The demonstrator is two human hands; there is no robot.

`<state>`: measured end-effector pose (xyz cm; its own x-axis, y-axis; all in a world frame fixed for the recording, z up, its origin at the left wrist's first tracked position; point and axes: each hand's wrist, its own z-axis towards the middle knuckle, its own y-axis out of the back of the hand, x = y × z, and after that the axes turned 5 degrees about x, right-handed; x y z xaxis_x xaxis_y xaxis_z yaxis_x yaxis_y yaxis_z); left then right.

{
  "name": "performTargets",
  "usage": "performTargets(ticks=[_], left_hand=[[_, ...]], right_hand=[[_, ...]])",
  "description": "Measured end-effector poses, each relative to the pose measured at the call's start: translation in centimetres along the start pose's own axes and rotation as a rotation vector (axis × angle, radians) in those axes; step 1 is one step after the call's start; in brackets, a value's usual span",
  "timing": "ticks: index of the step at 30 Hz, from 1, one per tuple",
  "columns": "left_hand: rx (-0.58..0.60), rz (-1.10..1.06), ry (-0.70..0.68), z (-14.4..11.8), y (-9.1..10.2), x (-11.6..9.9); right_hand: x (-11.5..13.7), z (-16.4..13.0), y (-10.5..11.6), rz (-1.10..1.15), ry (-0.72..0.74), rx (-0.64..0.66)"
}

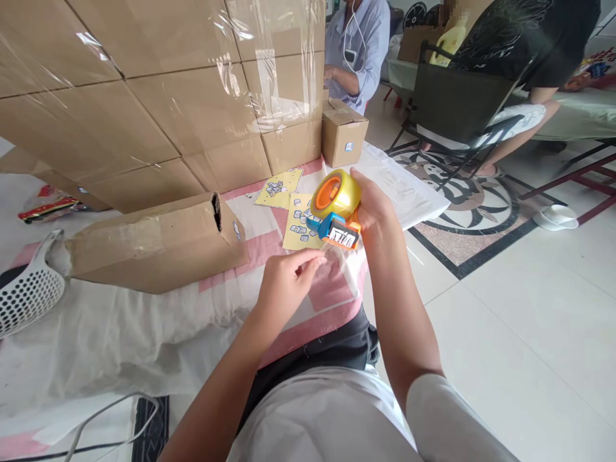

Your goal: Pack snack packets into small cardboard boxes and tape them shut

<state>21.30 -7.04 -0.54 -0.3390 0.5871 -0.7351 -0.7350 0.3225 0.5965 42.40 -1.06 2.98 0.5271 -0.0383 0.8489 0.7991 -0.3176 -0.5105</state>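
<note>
My right hand (373, 202) is wrapped round a tape dispenser (339, 231) with a blue and orange body, loaded with a wide yellowish roll of packing tape (347, 192). In front of its cutting edge, my left hand (289, 276) pinches thumb and forefinger on what looks like the tape's clear free end. Below the dispenser lie yellow sheets (293, 221) covered with small blue-and-white stickers. A long cardboard box (158, 240) rests on the cloth-covered table to the left, apart from both hands.
Stacked cardboard boxes (192, 96) under clear film rise behind the table. A small box (344, 135) with a sticker stands at their right. A white perforated basket (31, 292) sits far left. Two other people (360, 51) are beyond, one on a dark chair (462, 102).
</note>
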Motion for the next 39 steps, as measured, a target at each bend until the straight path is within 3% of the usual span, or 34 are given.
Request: performTargets(ticks=[5, 9, 13, 18, 21, 24, 27, 30, 34, 36, 39], left_hand=[[-0.018, -0.162, 0.128, -2.9, -1.6, -2.0], [0.035, -0.393, 0.242, -2.7, -1.9, -2.0], [0.048, -0.411, 0.256, -1.3, -1.0, -1.2], [-0.027, -0.408, 0.104, 0.8, 0.0, -0.1], [-0.084, -0.441, -0.005, 1.8, 0.3, 0.4], [-0.107, -0.433, -0.043, 2.3, 0.3, 0.7], [-0.081, -0.430, -0.002, 2.4, -0.4, 1.0], [-0.100, -0.419, 0.050, 2.1, -1.2, 0.9], [-0.203, -0.408, 0.117, 1.6, -2.3, 0.6], [-0.230, -0.348, 0.107, 1.4, -3.0, 0.6], [-0.108, -0.259, -0.042, 0.7, -4.1, 1.2]], right_hand=[[0.2, 0.0, -0.2, 0.049, -0.124, -0.157], [-0.4, 0.0, -0.6, -0.005, -0.137, -0.234], [-0.3, -1.0, -0.8, 0.044, -0.169, -0.153], [-0.7, -4.0, -1.5, 0.094, -0.140, 0.265], [-2.1, -5.1, -1.7, 0.053, -0.021, 0.400], [-3.3, -5.1, -1.7, 0.038, 0.068, 0.408], [-3.7, -4.5, -1.9, 0.083, 0.067, 0.380], [-3.9, -3.9, -2.2, 0.143, -0.021, 0.297], [-4.8, -2.8, -2.2, 0.200, -0.244, 0.141], [-5.5, -2.1, -1.8, 0.238, -0.300, 0.156], [-5.8, -0.6, -0.8, 0.165, -0.188, 0.246]])
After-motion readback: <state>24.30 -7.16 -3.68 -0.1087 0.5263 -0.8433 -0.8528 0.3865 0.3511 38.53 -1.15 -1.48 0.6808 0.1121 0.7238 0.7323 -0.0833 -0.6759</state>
